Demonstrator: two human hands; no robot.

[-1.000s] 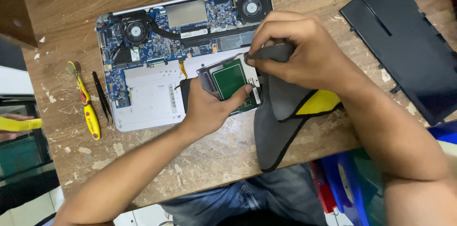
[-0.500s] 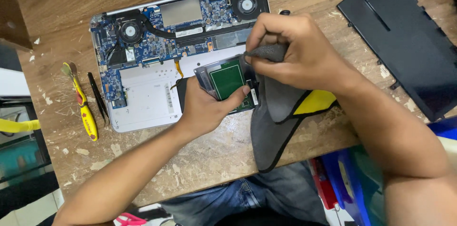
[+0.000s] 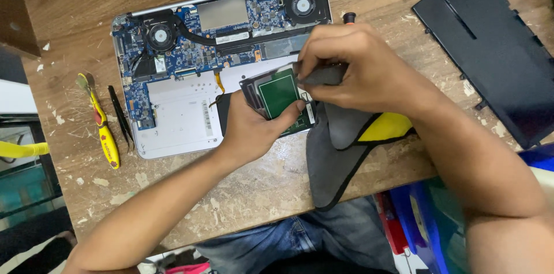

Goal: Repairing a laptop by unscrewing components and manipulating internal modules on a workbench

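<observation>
An opened laptop base (image 3: 179, 118) lies on the wooden table (image 3: 259, 187), its blue circuit board (image 3: 231, 32) and two fans showing. My left hand (image 3: 254, 130) holds a small flat part with a green board face (image 3: 278, 94) tilted above the laptop's lower right corner. My right hand (image 3: 358, 66) presses a bunched grey cloth (image 3: 334, 153) against the part's upper right edge. The cloth hangs down over the table's front edge and has a yellow patch (image 3: 388, 128). A black tool tip with an orange collar (image 3: 349, 18) sticks out behind my right hand.
A flat black panel (image 3: 496, 49) lies at the right of the table. A yellow-and-red handled brush (image 3: 103, 130) and black tweezers (image 3: 121, 115) lie left of the laptop. A yellow handle (image 3: 23, 149) juts in at the far left. Blue and red things (image 3: 415, 222) sit below the table.
The view has shifted slightly. Both hands stay on the green-faced part, with my right hand rubbing the cloth a little across it.
</observation>
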